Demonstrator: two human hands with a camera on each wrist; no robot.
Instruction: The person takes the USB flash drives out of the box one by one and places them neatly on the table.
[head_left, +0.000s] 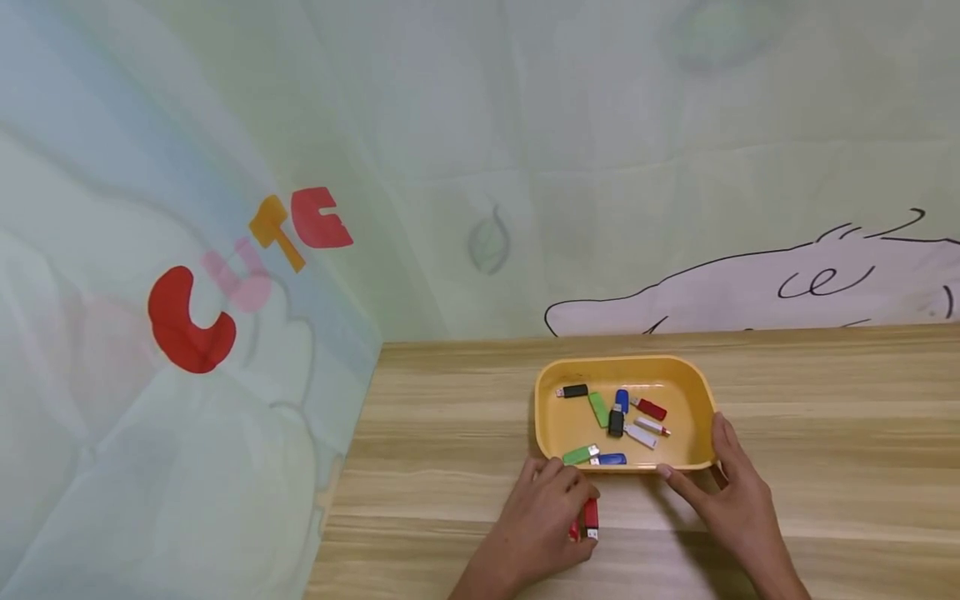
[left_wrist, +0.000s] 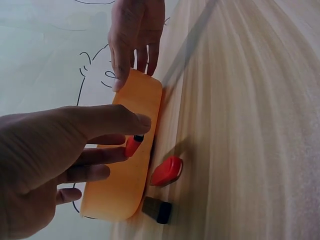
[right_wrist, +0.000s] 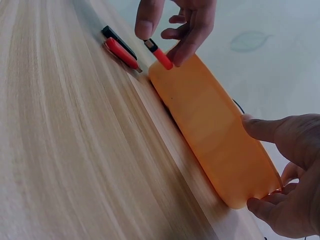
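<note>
My left hand pinches a red USB flash drive between thumb and fingers, lengthwise, just in front of a yellow plastic tray. Its metal plug points towards the thumb. At the tray's near right corner, my right hand grips the edge, thumb on the near rim and fingers round the side. Below the left hand, a second red flash drive and a black one lie on the table; in the head view the hand mostly hides them.
Inside the tray lie several flash drives, among them a green one, a black one, a dark red one and a white one. The wooden table meets a printed cloth backdrop behind and at left.
</note>
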